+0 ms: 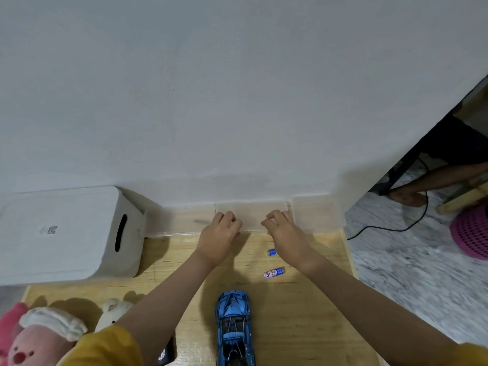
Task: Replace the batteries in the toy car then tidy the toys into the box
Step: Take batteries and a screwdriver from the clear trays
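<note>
A clear plastic box (pixel 318 217) stands on the wooden table (pixel 303 313) against the wall. My left hand (pixel 220 233) and my right hand (pixel 284 228) both have their fingers curled over its near rim, a short way apart. A blue toy car (pixel 233 326) sits on its wheels between my forearms, near the table's front. Two blue and white batteries lie to the car's far right: one (pixel 274 272) in full view, the other (pixel 272 252) partly hidden by my right wrist. A pink plush toy (pixel 31 339) and a white plush toy (pixel 113 311) lie at the bottom left.
A white boxy appliance (pixel 66 233) fills the table's left side, next to the clear box. A small black object (pixel 166 352) peeks from under my left arm. Beyond the table's right edge are a marble floor, a black cable (pixel 383 229), a pink basket (pixel 472 233) and another person's foot (pixel 406 198).
</note>
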{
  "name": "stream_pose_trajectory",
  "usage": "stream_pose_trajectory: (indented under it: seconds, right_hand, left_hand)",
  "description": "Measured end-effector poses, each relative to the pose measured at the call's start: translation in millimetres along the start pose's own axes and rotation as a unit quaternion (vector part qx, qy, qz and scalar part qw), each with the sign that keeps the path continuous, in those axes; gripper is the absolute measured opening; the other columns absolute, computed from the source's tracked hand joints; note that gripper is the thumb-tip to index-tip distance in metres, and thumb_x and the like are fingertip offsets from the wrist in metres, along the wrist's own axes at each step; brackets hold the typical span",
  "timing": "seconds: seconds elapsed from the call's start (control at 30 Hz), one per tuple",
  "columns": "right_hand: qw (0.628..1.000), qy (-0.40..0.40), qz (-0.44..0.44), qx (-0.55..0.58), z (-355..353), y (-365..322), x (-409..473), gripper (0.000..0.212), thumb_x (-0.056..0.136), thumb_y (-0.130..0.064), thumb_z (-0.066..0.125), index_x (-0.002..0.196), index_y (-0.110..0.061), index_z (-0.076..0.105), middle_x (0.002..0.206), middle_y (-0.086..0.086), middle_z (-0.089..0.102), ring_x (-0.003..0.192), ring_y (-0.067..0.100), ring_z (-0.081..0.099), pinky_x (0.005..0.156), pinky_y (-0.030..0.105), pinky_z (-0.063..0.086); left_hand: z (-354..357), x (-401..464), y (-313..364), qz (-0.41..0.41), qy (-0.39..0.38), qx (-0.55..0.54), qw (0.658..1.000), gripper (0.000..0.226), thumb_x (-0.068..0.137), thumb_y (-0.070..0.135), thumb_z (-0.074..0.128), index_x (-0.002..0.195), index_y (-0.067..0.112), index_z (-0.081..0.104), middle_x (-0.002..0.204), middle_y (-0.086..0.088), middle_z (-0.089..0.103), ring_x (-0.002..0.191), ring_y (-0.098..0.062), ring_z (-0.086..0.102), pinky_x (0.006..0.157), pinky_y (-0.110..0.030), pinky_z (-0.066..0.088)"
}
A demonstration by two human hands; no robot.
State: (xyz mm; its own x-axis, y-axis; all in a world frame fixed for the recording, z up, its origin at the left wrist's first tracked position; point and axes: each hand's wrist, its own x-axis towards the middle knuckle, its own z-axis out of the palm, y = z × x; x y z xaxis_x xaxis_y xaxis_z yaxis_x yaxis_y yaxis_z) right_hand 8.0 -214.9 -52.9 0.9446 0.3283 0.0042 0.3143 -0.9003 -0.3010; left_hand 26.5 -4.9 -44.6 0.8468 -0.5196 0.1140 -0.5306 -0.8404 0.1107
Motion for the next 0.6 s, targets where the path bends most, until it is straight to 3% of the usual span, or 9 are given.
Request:
stream_pose_trajectory:
  seconds: [0.13, 0.2, 0.27, 0.3, 0.43, 0.53, 0.6]
  right_hand:
    - [1.000, -0.003, 0.017, 0.009, -6.7, -7.6, 1.7, 0.040, 0.081, -0.001, 0.063, 0.119, -0.011, 0.055, 0.122, 0.008, 0.048, 0.112, 0.028, 0.046, 0.067, 0.032, 0.051]
    - [0.999, 0.005, 0.030, 0.021, -9.6, -17.8, 2.4, 0.038, 0.088, -0.014, 0.059, 0.125, -0.011, 0.053, 0.127, 0.009, 0.047, 0.117, 0.028, 0.044, 0.074, 0.037, 0.054]
    - [0.998, 0.023, 0.027, 0.043, -10.0, -33.1, 4.3, 0.039, 0.089, -0.020, 0.057, 0.127, -0.011, 0.052, 0.129, 0.008, 0.048, 0.119, 0.026, 0.045, 0.076, 0.039, 0.055]
    - [0.998, 0.035, 0.014, 0.058, -8.4, -42.6, 6.6, 0.038, 0.089, -0.020, 0.057, 0.125, -0.011, 0.054, 0.128, 0.008, 0.050, 0.119, 0.026, 0.047, 0.077, 0.038, 0.055]
    - [0.993, 0.051, -0.055, 0.086, 3.8, -84.4, 26.9, 0.037, 0.089, -0.020, 0.057, 0.125, -0.010, 0.056, 0.131, 0.007, 0.055, 0.122, 0.025, 0.051, 0.089, 0.035, 0.052]
    - [0.992, 0.035, -0.063, 0.106, 15.0, -113.2, 45.2, 0.043, 0.093, -0.023, 0.053, 0.135, -0.012, 0.048, 0.145, 0.004, 0.044, 0.134, 0.020, 0.040, 0.099, 0.033, 0.044]
    - [0.992, 0.018, -0.065, 0.110, 23.7, -127.4, 55.6, 0.046, 0.095, -0.025, 0.050, 0.139, -0.014, 0.043, 0.150, 0.002, 0.037, 0.140, 0.017, 0.031, 0.105, 0.032, 0.038]
  left_hand:
    - [-6.8, -0.8, -2.6, -0.007, -0.039, -0.034, 0.999, 0.045, 0.056, 0.002, 0.080, 0.096, 0.012, 0.061, 0.097, -0.008, 0.058, 0.084, -0.027, 0.058, 0.042, -0.027, 0.049]
    - [-11.8, -5.9, -9.2, 0.011, -0.035, -0.062, 0.997, 0.052, 0.061, 0.008, 0.079, 0.108, 0.011, 0.059, 0.105, -0.010, 0.058, 0.092, -0.029, 0.060, 0.063, -0.034, 0.056]
    - [-19.5, -17.5, -19.6, 0.004, -0.024, -0.063, 0.998, 0.062, 0.064, 0.017, 0.079, 0.119, 0.013, 0.051, 0.113, -0.013, 0.059, 0.101, -0.032, 0.060, 0.090, -0.048, 0.050]
    - [-23.1, -24.8, -27.3, -0.017, -0.017, -0.061, 0.998, 0.067, 0.064, 0.019, 0.080, 0.122, 0.013, 0.048, 0.117, -0.014, 0.059, 0.107, -0.033, 0.059, 0.096, -0.053, 0.044]
    - [-31.5, -56.9, -66.0, -0.103, -0.007, -0.061, 0.993, 0.076, 0.068, 0.016, 0.080, 0.135, 0.007, 0.044, 0.138, -0.020, 0.046, 0.128, -0.037, 0.044, 0.107, -0.052, 0.034]
    - [-30.3, -72.0, -92.9, -0.169, -0.012, -0.091, 0.981, 0.074, 0.080, 0.014, 0.069, 0.144, 0.008, 0.032, 0.151, -0.017, 0.027, 0.138, -0.036, 0.026, 0.113, -0.044, 0.023]
    - [-26.9, -76.4, -106.4, -0.192, -0.006, -0.139, 0.971, 0.067, 0.082, 0.016, 0.065, 0.141, 0.002, 0.037, 0.148, -0.023, 0.029, 0.137, -0.040, 0.029, 0.112, -0.043, 0.024]
